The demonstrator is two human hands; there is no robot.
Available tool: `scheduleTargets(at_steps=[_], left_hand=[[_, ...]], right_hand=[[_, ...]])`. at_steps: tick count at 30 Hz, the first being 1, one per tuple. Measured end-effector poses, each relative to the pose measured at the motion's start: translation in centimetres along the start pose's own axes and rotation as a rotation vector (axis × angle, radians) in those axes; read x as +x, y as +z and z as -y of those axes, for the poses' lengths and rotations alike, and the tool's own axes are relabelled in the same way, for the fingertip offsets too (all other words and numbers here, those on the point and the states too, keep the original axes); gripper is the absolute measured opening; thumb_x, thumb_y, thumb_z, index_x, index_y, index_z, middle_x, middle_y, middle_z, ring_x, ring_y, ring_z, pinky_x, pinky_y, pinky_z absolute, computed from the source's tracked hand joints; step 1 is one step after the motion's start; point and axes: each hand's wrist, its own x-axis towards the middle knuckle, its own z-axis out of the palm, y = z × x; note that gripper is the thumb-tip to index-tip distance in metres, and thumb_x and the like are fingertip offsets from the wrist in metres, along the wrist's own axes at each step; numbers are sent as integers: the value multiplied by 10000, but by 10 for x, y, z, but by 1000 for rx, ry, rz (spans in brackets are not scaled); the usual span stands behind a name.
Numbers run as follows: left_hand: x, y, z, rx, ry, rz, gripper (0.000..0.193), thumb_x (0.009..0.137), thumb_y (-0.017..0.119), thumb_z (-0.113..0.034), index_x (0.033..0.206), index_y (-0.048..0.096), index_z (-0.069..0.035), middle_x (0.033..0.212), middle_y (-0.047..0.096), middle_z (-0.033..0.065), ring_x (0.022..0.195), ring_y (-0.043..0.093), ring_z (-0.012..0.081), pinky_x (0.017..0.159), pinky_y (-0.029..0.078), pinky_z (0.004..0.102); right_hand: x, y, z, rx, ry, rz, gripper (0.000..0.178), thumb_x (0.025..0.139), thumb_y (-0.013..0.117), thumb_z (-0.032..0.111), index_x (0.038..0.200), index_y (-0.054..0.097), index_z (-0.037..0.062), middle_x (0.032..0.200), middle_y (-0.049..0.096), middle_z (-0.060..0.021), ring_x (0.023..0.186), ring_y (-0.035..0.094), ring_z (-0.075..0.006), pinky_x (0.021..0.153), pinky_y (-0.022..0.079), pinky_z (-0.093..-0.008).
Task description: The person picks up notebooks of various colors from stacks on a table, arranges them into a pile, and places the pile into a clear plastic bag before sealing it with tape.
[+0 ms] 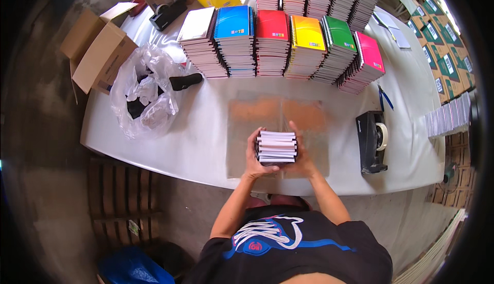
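A small stack of notebooks [277, 147] is between my two hands, its white page edges facing up toward me. My left hand [253, 159] grips the left side, with its thumb along the near edge. On the opposite side my right hand [303, 161] is wrapped around the stack, one finger pointing up past its far corner. Under them lies a flat clear-brown sheet [237, 153] with orange patches along its far part. Beyond it stand tall piles of spiral notebooks with white, blue [232, 22], red [271, 25], yellow [307, 33], green [339, 34] and pink [370, 52] covers.
A black tape dispenser [368, 140] and blue-handled pliers [386, 98] lie at right on the white-covered table [206, 150]. At left are a crumpled plastic bag [121, 101], an open carton [100, 60] and another tape dispenser [169, 14]. More notebooks [447, 117] stand far right.
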Motion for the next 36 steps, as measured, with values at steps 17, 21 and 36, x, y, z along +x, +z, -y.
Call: scheduleTargets(at_steps=[17, 21, 36], left_hand=[[11, 3, -7, 202, -12, 87, 875, 400, 937, -287, 1114, 498, -35, 1094, 565, 132, 1019, 562, 222, 900, 444, 338], [16, -2, -4, 227, 10, 128, 914, 368, 937, -370, 1078, 483, -17, 1033, 604, 114, 1036, 585, 266, 920, 443, 386], [28, -13, -42, 1125, -399, 85, 862, 793, 606, -504, 1406, 262, -5, 1429, 305, 235, 1325, 323, 324, 1052, 233, 554]], right_hand=[[2, -4, -19, -342, -289, 0, 815, 566, 842, 87, 1244, 390, 86, 1168, 496, -102, 1094, 508, -236, 947, 406, -353], [-1, -1, -18, -313, -196, -30, 754, 566, 831, 74, 1196, 417, 69, 1167, 497, -104, 1076, 516, -237, 941, 410, -354], [32, -17, 7, 176, 555, -156, 544, 720, 776, 255, 1128, 555, -31, 1015, 637, -140, 899, 633, -215, 781, 525, -347]])
